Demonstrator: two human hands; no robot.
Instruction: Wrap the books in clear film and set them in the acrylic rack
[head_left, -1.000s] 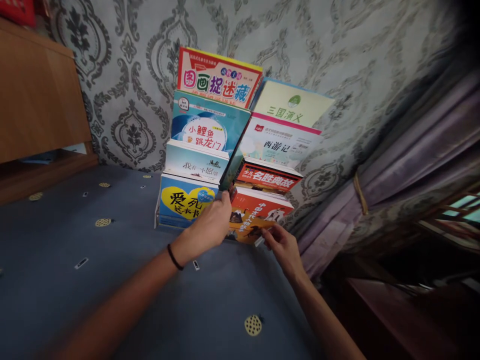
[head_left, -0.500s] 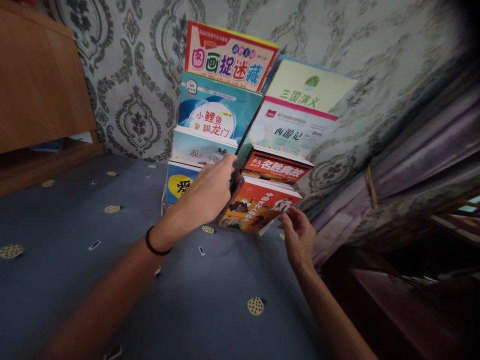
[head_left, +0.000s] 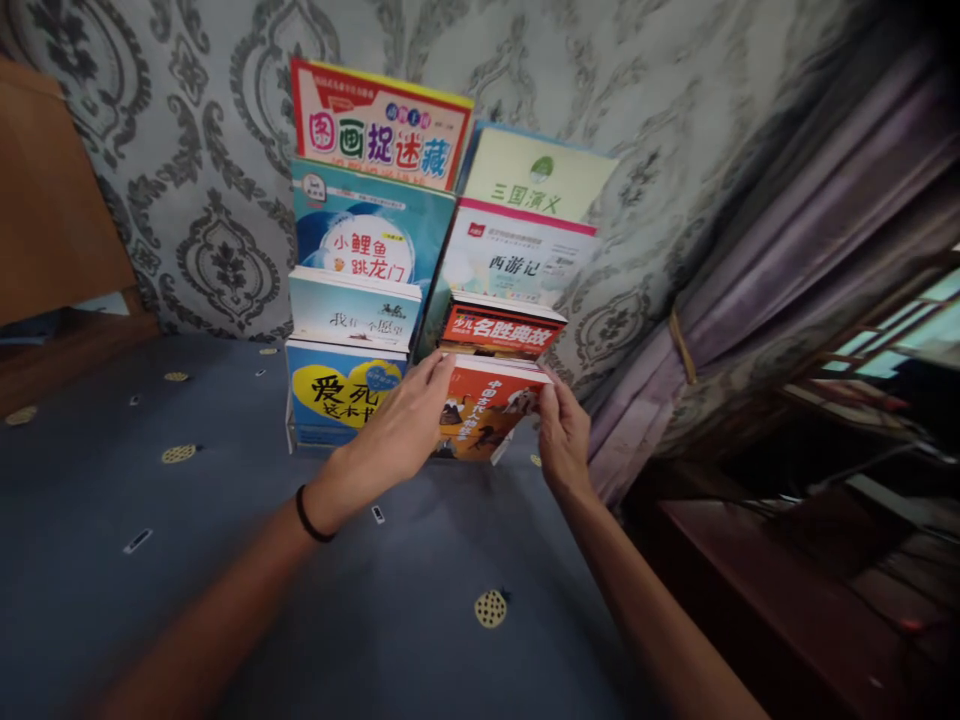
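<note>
An orange-red book stands in the lowest right row of a tiered book stand. My left hand, with a black band at the wrist, grips its left edge near the top corner. At the right edge my right hand pinches the same book, thumb toward the cover. Just behind it sits a red book with white lettering. To the left, a blue book with a yellow shape is partly hidden by my left hand, below a pale blue book.
Higher on the stand are a teal book, a red-framed book, a white book and a pale green book. Patterned wallpaper rises behind. A purple curtain hangs right; wooden furniture stands left.
My left hand has moved from the gap between the two columns down to the orange-red book's left edge. The view has shifted, so the stand appears farther left. My right hand stays at the book's right edge.
</note>
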